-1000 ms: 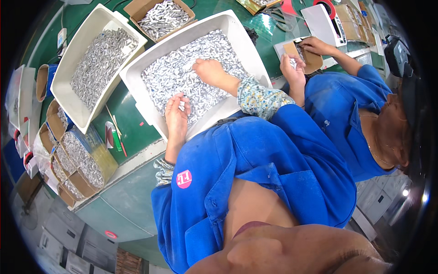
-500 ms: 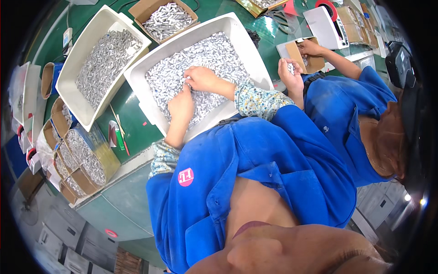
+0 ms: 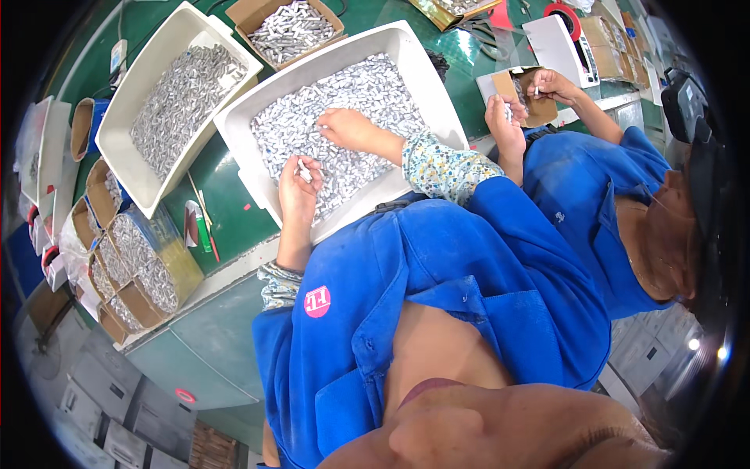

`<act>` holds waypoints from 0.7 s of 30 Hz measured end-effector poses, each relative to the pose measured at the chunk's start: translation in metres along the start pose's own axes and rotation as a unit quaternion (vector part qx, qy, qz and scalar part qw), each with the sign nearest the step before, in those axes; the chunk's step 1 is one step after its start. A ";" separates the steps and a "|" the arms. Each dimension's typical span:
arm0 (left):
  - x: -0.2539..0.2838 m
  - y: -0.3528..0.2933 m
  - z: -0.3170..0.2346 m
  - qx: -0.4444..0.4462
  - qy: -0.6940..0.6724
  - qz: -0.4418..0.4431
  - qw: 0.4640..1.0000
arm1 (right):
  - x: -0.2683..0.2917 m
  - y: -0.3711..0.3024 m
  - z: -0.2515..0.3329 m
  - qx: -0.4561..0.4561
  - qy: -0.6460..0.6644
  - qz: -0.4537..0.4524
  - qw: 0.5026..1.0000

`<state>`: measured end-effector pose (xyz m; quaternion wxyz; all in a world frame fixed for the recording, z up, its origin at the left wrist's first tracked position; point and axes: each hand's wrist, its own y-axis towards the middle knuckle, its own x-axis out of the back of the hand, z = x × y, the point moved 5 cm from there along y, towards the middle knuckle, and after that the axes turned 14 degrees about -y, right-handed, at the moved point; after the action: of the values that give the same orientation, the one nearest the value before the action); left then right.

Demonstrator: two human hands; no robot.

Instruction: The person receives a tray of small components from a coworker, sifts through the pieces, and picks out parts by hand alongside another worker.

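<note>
A white plastic tub (image 3: pixel 394 43) stands in front of me, filled with a layer of small silver metal cylinders (image 3: pixel 351 90). Over its near left part my left hand (image 3: pixel 297 195) is turned palm up. Its fingers curl round a few of these cylinders, and one pale piece shows at the fingertips. My right hand (image 3: pixel 350 130) reaches into the middle of the tub, back upward, fingers bent together and down at the loose pieces. What its fingertips pinch, if anything, is hidden.
Left of the tub is a second white tub (image 3: pixel 117 133) of duller cylinders; behind, a cardboard box (image 3: pixel 332 39) of them. A divided carton (image 3: pixel 137 309) with more stands at the left edge. A co-worker's hand (image 3: pixel 506 129) works by a small box (image 3: pixel 539 113) on the right.
My hands, together over the tub before, are apart now. The left has drawn back toward me and turned palm up, showing cylinders in it. The right has stayed almost in place.
</note>
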<state>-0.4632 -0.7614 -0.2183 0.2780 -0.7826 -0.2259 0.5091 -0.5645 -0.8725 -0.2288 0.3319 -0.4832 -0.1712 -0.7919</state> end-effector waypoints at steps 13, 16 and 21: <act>0.013 0.004 0.003 0.013 -0.041 -0.026 0.999 | 0.020 0.000 0.021 0.051 0.078 0.000 0.996; 0.000 -0.002 0.002 0.001 -0.049 -0.040 0.998 | 0.044 0.003 0.048 0.066 0.182 0.113 0.974; 0.018 0.003 0.008 0.060 -0.124 -0.020 0.990 | 0.001 0.019 0.039 0.070 -0.043 0.057 0.995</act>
<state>-0.4631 -0.7506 -0.2353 0.3041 -0.6905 -0.2431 0.6096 -0.5255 -0.8634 -0.2106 0.4018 -0.5015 -0.2129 -0.7360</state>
